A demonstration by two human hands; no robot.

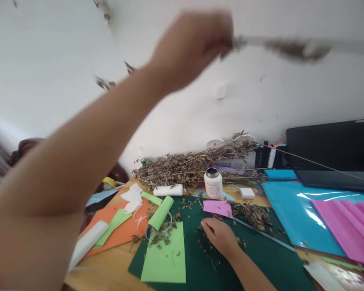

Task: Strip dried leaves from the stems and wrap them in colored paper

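Observation:
My left hand (194, 48) is raised high in front of the white wall, blurred by motion. Its fingers are closed round the end of a pale stick (291, 46) carrying dried brown plant bits, which points to the right. My right hand (219, 236) rests low on the dark green cutting mat (260, 262), fingers curled down among scattered dried leaf crumbs (206, 246). Whether it holds any crumbs is hidden. A pink paper piece (218, 208) lies just beyond it.
A heap of dried stems (194, 165) lies at the table's back, with a white bottle (213, 184) before it. A light green sheet (166, 258), green paper roll (160, 213) and orange paper (121, 230) lie left. Blue sheet (293, 210) and magenta sheets (351, 226) lie right.

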